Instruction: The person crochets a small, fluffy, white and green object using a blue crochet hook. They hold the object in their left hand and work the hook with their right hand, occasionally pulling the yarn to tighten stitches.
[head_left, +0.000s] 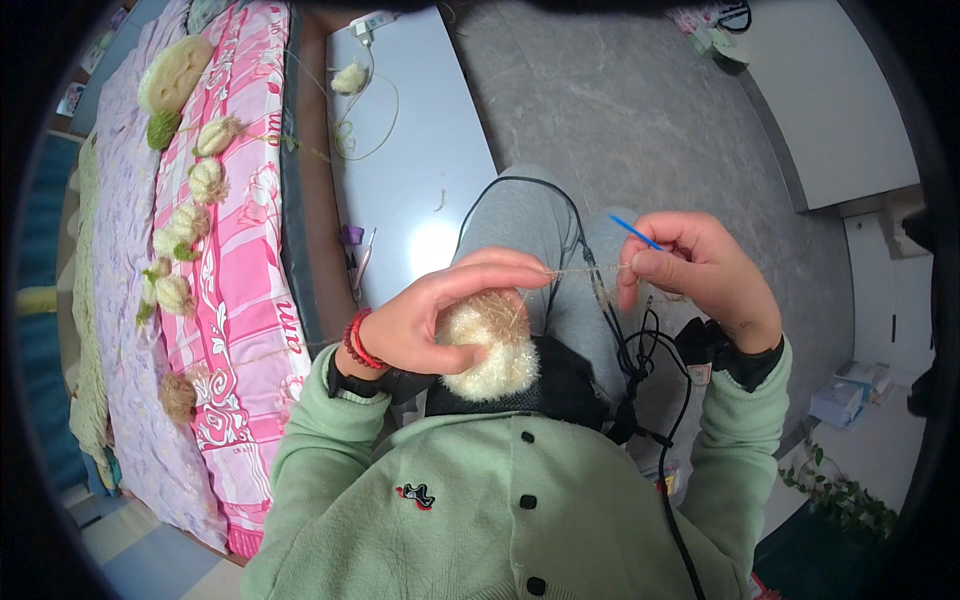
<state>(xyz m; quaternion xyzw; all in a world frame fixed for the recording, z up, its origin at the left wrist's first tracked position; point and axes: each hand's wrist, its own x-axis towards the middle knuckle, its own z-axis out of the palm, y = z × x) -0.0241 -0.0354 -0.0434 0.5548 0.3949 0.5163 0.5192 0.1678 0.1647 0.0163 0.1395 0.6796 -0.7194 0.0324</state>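
My left hand is curled around a fluffy cream yarn piece with a tan top, held just above my lap. Its thumb presses the near side and its fingers arch over the far side. My right hand pinches a thin blue needle-like tool, whose far end points up and left. Between the two hands a thin tan yarn strand runs nearly straight. A ball of tan yarn lies on the bed to my left, and a strand leads from it towards my left wrist.
Several cream-and-green yarn pieces lie in a row on the pink bedding, below a large cream yarn skein. A white table holds a cable and small tools. Black cables cross my lap. A cabinet stands right.
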